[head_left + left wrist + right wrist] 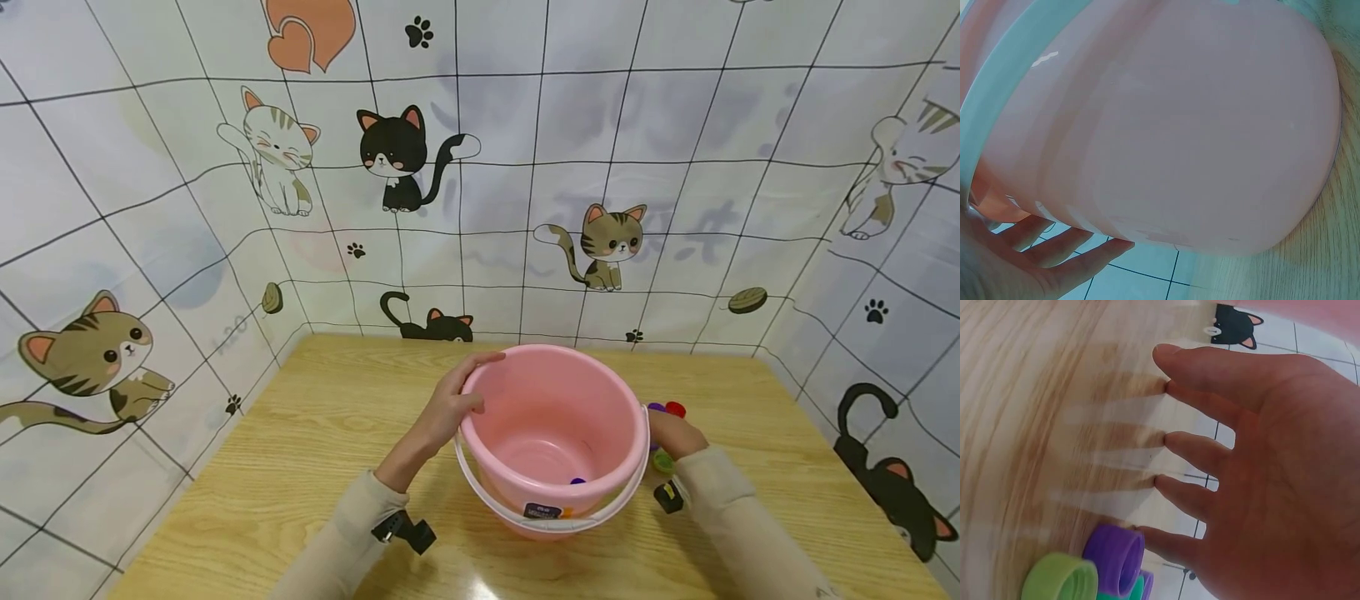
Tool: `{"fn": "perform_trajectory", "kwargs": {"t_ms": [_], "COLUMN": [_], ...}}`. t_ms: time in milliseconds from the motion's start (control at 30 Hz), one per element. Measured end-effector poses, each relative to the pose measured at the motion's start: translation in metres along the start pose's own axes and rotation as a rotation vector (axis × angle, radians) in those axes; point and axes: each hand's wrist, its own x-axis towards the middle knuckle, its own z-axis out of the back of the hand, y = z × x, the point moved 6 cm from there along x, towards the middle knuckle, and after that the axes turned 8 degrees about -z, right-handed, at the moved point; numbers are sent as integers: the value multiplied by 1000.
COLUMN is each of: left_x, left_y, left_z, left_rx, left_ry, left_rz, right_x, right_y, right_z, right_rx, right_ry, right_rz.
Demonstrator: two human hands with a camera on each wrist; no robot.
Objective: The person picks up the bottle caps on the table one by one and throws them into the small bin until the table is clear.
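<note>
Head view: pink bucket [555,392] is sitting on the wooden table [352,400], mouth up; what are the hands doing?

– Left hand [446,408] is gripping the rim [540,493] on its left side; thumb is going inside, fingers [1091,262] are lying spread along the outer wall; right hand [1266,462] is holding nothing; its fingers are standing wide apart, right of the bucket, close to some caps.

– Which caps; any contact?

– Purple cap [1107,556] and lime cap [1050,575] are lying near the little finger; teal cap [1135,590] is showing just beside them; red cap [676,409] is lying in the same cluster; can't tell if the little finger is touching purple, angle's hiding it; one small purple piece [577,481] is lying inside the bucket, partly hidden by the near rim.

– How's the bucket going to handle?

– I'm guessing light, thin plastic; wall is probably giving a little under a squeeze, rim is looking stiffer; it's glossy, so I'm expecting slip under a flat palm; not calling it fragile.

– Best hold?

– Rim, thumb in, fingers out, as the left is doing; white handle [551,526] is hanging across the near side, so it's suiting a straight lift; caps are looking light and hard; I'd be pinching their side walls.
</note>
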Motion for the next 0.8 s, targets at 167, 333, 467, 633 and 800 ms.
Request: {"fn": "perform_trajectory", "kwargs": {"t_ms": [167,333,467,633,800], "left_x": [0,0,0,0,0], "left_y": [0,0,0,0,0], "left_z": [0,0,0,0,0], "left_rx": [-2,-7,-7,-15,-18], "left_ry": [-5,5,4,5,8], "left_rz": [7,0,-1,0,0], "right_x": [7,8,6,1,-11], "right_y": [4,6,2,-15,-38], "right_z": [-2,4,9,18,27], "right_rx": [-66,-103,-75,-107,-56], "right_ry": [78,5,-84,-288,-419], "right_rz": [121,251,297,309,218]}}
